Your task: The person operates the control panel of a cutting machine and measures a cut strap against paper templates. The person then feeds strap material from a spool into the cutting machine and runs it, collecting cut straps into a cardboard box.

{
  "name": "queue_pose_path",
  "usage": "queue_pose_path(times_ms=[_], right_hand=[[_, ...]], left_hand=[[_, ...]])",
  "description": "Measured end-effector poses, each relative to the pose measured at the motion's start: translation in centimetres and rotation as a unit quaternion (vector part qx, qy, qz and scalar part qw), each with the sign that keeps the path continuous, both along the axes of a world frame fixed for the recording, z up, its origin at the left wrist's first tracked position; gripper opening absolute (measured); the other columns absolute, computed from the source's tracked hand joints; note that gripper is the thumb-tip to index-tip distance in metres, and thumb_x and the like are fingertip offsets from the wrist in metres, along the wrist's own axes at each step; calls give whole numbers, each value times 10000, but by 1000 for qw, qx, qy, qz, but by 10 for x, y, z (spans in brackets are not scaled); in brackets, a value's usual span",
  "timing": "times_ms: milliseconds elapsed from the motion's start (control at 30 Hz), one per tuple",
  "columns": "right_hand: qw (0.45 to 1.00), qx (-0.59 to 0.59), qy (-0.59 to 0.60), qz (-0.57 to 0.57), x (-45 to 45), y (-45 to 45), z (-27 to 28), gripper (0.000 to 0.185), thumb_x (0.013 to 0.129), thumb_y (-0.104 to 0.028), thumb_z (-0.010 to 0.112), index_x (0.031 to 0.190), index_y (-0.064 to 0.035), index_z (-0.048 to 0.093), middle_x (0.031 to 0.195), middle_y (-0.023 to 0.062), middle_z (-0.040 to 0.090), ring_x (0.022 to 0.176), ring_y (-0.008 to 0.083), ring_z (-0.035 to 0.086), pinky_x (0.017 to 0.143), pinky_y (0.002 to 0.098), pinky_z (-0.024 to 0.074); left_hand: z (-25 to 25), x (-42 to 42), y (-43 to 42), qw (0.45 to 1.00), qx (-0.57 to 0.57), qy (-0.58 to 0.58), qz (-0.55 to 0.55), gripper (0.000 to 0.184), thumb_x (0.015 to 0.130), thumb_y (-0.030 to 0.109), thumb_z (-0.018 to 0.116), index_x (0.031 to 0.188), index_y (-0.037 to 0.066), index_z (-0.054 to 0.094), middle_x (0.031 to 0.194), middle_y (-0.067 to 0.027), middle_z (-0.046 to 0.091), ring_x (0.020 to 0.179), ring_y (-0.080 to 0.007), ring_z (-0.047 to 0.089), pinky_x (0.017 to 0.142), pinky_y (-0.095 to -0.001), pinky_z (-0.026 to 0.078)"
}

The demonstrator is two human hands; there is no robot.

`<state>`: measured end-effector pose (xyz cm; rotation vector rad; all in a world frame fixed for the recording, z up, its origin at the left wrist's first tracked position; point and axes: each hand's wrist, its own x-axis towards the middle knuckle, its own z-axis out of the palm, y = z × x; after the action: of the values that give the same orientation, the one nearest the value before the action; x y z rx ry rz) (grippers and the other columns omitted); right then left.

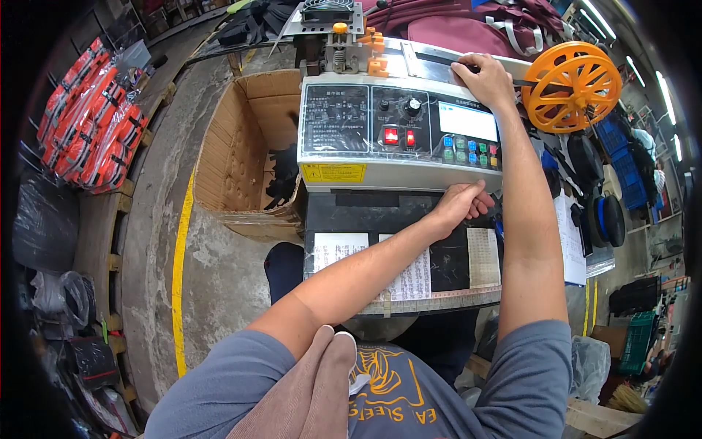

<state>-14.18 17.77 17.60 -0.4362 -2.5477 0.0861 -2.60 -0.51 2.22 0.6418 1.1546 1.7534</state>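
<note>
A control machine with a light grey casing stands in front of me. It has a display screen, coloured buttons, red switches and a knob. My right hand reaches over its top to the metal guide rail, thumb and forefinger curved together there; what lies between the tips is too small to make out. Beside that hand is an orange reel, with a dark strip running toward it. Against the machine's lower front edge, my left hand has curled fingers, partly hidden from view.
Printed sheets and a ruler strip lie on the dark table. A cardboard box with black pieces inside stands left. Orange-red bagged goods sit on a pallet further left. Maroon fabric lies behind the machine.
</note>
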Motion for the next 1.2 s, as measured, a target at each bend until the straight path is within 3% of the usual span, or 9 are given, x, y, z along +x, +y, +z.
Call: queue_pose_path(times_ms=[1200], right_hand=[[1000,-7,-10,-9,1,-2,2,468,904,-590,680,1206,-261,818,1262,59,752,1224,235,685,1077,494,511]], left_hand=[[-2,0,1,1000,8,3,-2,588,1118,489,480,1019,-8,777,842,-51,701,738,-108,600,691,-254,479]])
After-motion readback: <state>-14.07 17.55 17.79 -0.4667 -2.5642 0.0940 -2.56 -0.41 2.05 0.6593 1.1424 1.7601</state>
